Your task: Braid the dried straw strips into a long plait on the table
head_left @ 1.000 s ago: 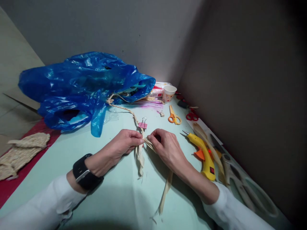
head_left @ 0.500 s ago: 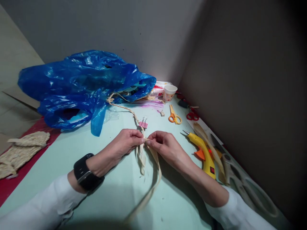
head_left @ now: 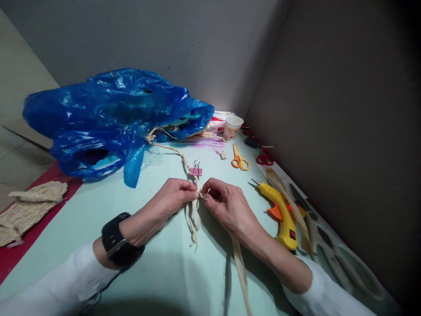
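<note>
A thin braided cord (head_left: 173,149) of pale dried fibre runs from the blue bag to a pink binder clip (head_left: 196,171) clamped on it. Just below the clip, my left hand (head_left: 179,193) pinches the loose fibre strands (head_left: 195,215), whose ends hang down on the table. My right hand (head_left: 226,199) is beside it, thumb and forefinger closed on a fibre strip close to the left fingertips. A long flat strip (head_left: 240,267) trails from under the right hand toward the near edge. The exact crossing of strands is partly hidden by my fingers.
A crumpled blue plastic bag (head_left: 115,105) fills the back left. To the right lie orange scissors (head_left: 239,159), a yellow glue gun (head_left: 279,210) and large grey scissors (head_left: 332,254). A paper cup (head_left: 233,127) stands at the back; a woven piece (head_left: 29,208) lies far left.
The long strip has swung from between my hands to the right, under my right hand and wrist. My right fingers have drawn slightly away from the left ones, which stay in place.
</note>
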`<state>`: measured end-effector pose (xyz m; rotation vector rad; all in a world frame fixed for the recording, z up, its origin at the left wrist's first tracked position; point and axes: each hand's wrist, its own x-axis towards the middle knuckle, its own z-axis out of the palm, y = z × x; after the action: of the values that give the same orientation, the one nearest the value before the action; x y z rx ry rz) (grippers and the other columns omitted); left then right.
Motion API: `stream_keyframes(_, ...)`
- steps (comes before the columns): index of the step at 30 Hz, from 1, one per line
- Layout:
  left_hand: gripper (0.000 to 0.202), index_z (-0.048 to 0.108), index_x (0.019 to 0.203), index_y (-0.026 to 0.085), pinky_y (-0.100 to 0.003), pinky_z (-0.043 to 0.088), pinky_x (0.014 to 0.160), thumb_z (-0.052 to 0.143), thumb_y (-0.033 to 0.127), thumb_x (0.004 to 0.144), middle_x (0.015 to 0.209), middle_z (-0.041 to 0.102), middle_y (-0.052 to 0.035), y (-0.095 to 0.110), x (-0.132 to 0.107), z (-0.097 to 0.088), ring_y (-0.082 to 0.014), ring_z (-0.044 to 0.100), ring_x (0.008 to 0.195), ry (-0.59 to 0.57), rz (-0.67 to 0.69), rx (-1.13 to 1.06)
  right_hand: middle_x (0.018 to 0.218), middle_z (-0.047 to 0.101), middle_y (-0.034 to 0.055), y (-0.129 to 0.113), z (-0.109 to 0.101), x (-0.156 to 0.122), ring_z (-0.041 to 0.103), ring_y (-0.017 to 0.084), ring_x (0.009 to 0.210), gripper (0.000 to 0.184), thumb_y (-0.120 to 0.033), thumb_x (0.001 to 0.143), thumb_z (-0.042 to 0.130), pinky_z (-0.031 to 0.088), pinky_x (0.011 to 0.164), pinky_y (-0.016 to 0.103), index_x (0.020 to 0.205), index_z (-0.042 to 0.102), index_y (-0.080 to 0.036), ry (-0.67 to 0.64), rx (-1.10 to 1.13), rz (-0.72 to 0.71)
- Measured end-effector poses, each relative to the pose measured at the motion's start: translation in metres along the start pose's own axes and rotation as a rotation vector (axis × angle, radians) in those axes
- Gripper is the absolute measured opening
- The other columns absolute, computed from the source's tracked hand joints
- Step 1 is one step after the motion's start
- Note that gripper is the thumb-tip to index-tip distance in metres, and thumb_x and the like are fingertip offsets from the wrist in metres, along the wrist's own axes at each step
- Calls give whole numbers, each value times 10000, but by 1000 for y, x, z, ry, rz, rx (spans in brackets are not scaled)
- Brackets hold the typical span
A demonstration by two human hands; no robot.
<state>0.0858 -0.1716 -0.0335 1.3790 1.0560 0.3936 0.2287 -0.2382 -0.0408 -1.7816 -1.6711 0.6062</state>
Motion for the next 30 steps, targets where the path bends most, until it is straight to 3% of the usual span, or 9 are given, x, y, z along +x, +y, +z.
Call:
stream_keyframes(3, 74, 580, 676, 133, -228, 131, 443, 597, 194, 716, 503, 358, 87, -1, -1, 0, -47, 239, 451, -22, 9, -27, 649, 534, -28, -1, 3, -5, 429, 116, 590, 99, -165, 825, 495, 270, 546, 244, 799, 583, -202, 53, -203, -84)
stream_keyframes(8, 74, 593, 689, 130, -197, 225, 478, 601, 189, 732, 570, 452, 59, -5, 0, -1, -52, 316, 505, -13, 34, -76, 723, 562, 29, 2, 9, -15, 441, 169, 681, 146, -94, 836, 508, 251, 557, 287, 824, 621, -188, 168, -549, -374)
stream_keyframes(12, 71, 602, 728, 133, -187, 204, 459, 630, 198, 722, 556, 440, 66, -6, 3, -2, -48, 303, 491, 4, -46, -111, 709, 562, 49, 5, 12, -19, 420, 174, 658, 136, -80, 843, 527, 290, 571, 303, 839, 652, -132, 238, -600, -524)
stream_keyframes(17, 147, 624, 791, 142, -185, 151, 427, 672, 259, 717, 520, 383, 87, -10, 7, -4, -42, 239, 454, -39, -119, -127, 696, 565, 61, 7, 12, -20, 409, 186, 649, 182, -66, 848, 510, 320, 557, 316, 904, 682, -85, 241, -625, -581)
stream_keyframes(23, 135, 640, 761, 154, -188, 318, 506, 694, 270, 716, 636, 556, 25, -12, 7, -5, -79, 440, 557, -13, -48, -115, 738, 595, 69, 7, 7, -21, 463, 187, 684, 225, -68, 861, 470, 375, 576, 310, 923, 682, -110, 147, -440, -482)
stream_keyframes(27, 151, 646, 752, 169, -199, 350, 550, 674, 317, 759, 629, 570, 31, -14, 7, -7, -85, 472, 578, -13, -16, -95, 840, 641, 53, 4, 2, -16, 552, 160, 754, 209, -194, 915, 459, 430, 669, 278, 866, 662, -176, 72, -122, -233)
stream_keyframes(30, 142, 654, 774, 178, -196, 360, 569, 686, 316, 758, 665, 596, 34, -15, 7, -6, -86, 493, 608, -7, -18, -126, 767, 656, 28, 0, 1, -8, 573, 139, 661, 186, -299, 915, 496, 424, 634, 263, 907, 643, -186, 36, -13, -37)
